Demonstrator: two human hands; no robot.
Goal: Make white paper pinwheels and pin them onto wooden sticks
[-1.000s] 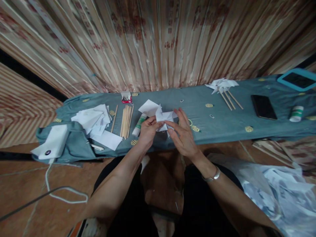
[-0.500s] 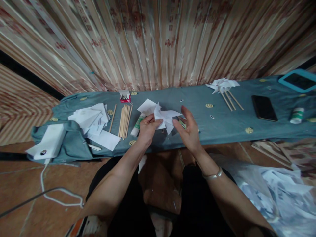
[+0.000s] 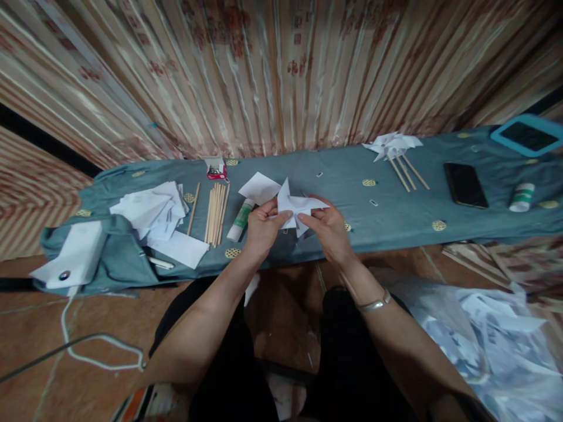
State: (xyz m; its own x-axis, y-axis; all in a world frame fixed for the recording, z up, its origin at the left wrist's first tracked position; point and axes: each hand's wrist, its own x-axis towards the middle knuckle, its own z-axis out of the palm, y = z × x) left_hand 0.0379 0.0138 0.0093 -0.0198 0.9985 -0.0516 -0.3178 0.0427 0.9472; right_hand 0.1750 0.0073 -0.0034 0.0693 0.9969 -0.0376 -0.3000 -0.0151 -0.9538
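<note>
While both hands pinch the paper pinwheel [image 3: 297, 210], the red box [image 3: 216, 170] lies open.

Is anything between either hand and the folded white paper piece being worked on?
Nothing visible. The left hand and right hand both grip the folded paper pinwheel directly, holding it just above the blue-covered bench. The glue stick lies off to the left.
</note>
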